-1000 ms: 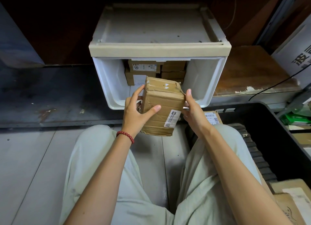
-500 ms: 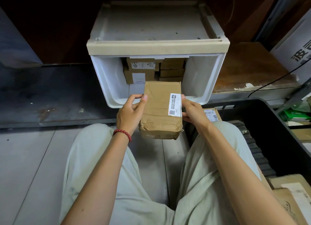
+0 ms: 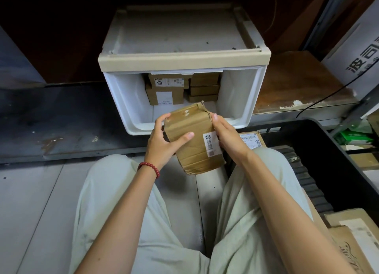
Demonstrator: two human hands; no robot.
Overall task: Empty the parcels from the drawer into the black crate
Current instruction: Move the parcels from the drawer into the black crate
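Observation:
A crumpled brown cardboard parcel (image 3: pixel 192 138) with a white label is held in front of the open white drawer (image 3: pixel 127 101), above my knees. My left hand (image 3: pixel 164 142) grips its left side with the thumb across the front. My right hand (image 3: pixel 227 136) holds its right edge. Several brown parcels (image 3: pixel 166 91) are stacked at the back of the drawer. The black crate (image 3: pixel 320 150) lies to the right on the floor, with a labelled parcel (image 3: pixel 250 139) at its near-left corner and more boxes (image 3: pixel 352 228) at its lower right.
The drawer sticks out of a beige plastic cabinet (image 3: pixel 182 60) on a low dark shelf. A wooden board (image 3: pixel 297 85) and a black cable (image 3: pixel 328 95) lie right of it. A white printed carton (image 3: pixel 356 54) stands at far right. My legs in pale trousers fill the foreground.
The parcel has been turned in both hands, its label swinging from the upper face to the lower right, and it now tilts. The hands stayed in front of the drawer.

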